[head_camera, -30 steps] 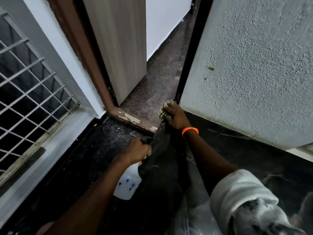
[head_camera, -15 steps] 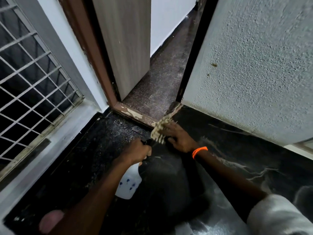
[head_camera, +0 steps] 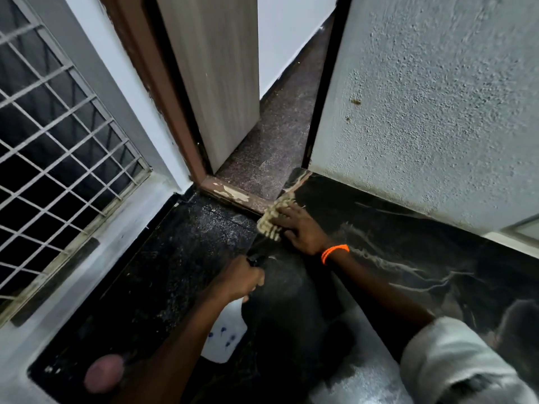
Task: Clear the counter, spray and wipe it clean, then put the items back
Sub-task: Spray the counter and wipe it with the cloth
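A black marble counter [head_camera: 408,246] with white veins runs along the textured wall. My right hand [head_camera: 300,228], an orange band on its wrist, presses a beige cloth [head_camera: 272,218] flat on the counter's far left end. My left hand [head_camera: 237,279] is closed around the dark trigger head of a white spray bottle [head_camera: 226,336] with small blue marks, held over the counter's left edge. My left forearm hides part of the bottle.
A brown door frame [head_camera: 163,100] and an ajar pale door [head_camera: 215,71] stand beyond the counter's end. A barred window [head_camera: 58,141] is on the left above a grey ledge [head_camera: 43,304]. Dark speckled floor [head_camera: 163,258] lies below, with my toe [head_camera: 103,373] showing.
My right hand drew the cloth back from the corner by the door frame toward me along the counter, then shifted slightly. My left hand with the bottle stayed put.
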